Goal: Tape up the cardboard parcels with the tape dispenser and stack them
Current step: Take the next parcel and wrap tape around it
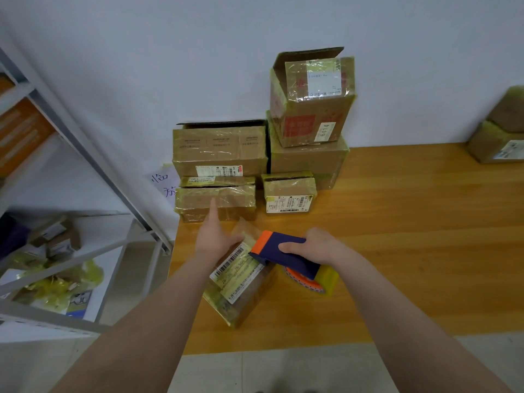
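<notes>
Orange-brown wood grain runs across the worktop (411, 222), which spreads out beneath and well beyond my fingers on both sides. A grey metal shelf rack (85, 165) stands off to the left of my left fingers, with taped bundles on its lower shelves.

Against the white wall, beyond my fingertips, the taped cardboard parcels are piled. A wide box (219, 150) sits behind a flat parcel (224, 204). To the right of them an open-flapped box (312, 100) stands on a bigger box (307, 158), with a small labelled parcel (289, 194) in front of that one. Two more parcels (499, 131) sit far to the right of my right fingers, at the frame edge.

The front parcel (241, 282) lies slantwise on the worktop between my forearms, its barcode label facing up. My left hand (218, 236) holds its far end: the thumb lies on the top face, and the index finger points straight ahead, its tip showing over the flat parcel. I cannot tell whether that tip touches it.

The tape dispenser (286, 253), dark blue with an orange tip, sits at the parcel's right edge, tip just beside my left thumb. My right hand (314, 246) is wrapped over its top, fingers curled round it, the yellowish tape roll just under my palm.
</notes>
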